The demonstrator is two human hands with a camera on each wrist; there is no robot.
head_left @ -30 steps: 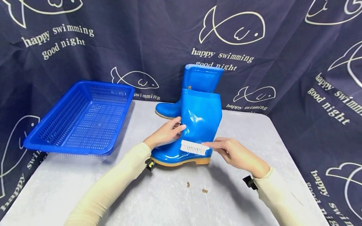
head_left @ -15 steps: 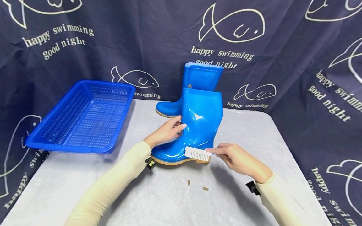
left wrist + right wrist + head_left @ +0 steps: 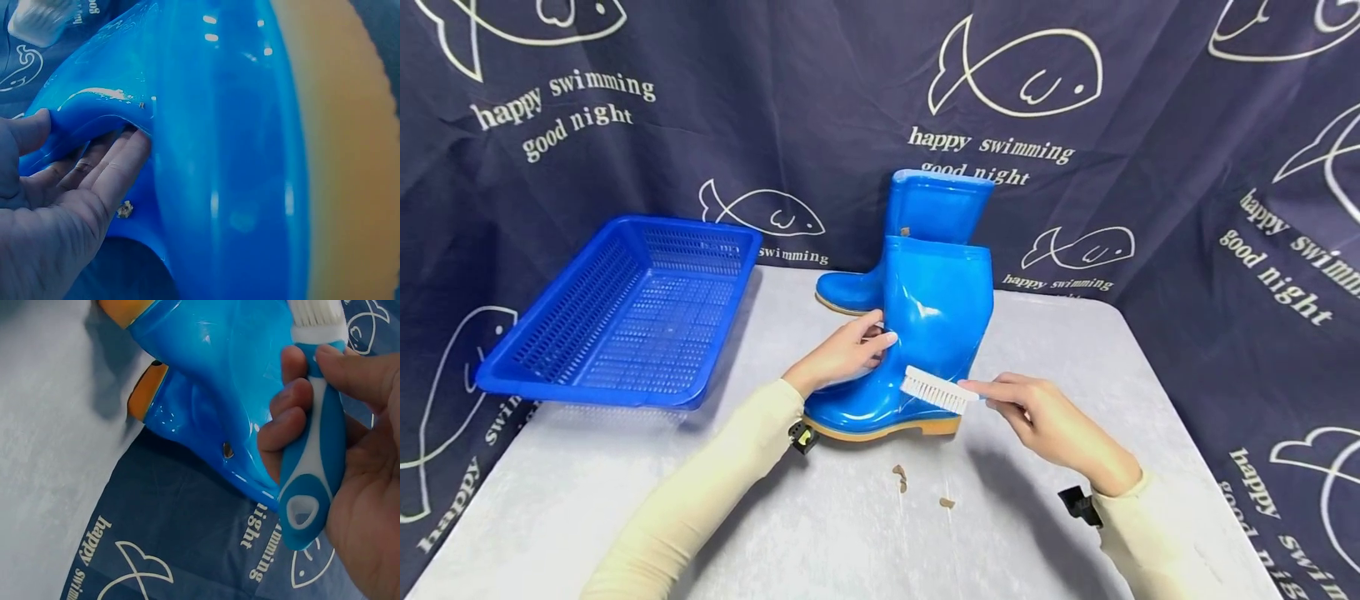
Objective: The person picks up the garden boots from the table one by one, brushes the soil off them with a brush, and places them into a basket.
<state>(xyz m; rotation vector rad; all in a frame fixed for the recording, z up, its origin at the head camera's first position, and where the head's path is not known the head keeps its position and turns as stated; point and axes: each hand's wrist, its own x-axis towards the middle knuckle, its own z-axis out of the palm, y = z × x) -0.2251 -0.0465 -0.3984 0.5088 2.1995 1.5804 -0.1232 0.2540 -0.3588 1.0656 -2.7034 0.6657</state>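
One table (image 3: 820, 533) underlies two boots (image 3: 943, 300) (image 3: 936, 204), one brush (image 3: 936, 389), two hands (image 3: 842, 350) (image 3: 1052, 417).

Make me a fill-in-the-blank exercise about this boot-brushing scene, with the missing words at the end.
1. The left hand holds the nearer boot, which has a shaft coloured ____.
2. The right hand holds the brush, and its bristles are ____.
3. The basket sits toward the person's ____ side of the table.

Missing words: blue; white; left.

Basket (image 3: 587, 395) left of both boots (image 3: 936, 287)
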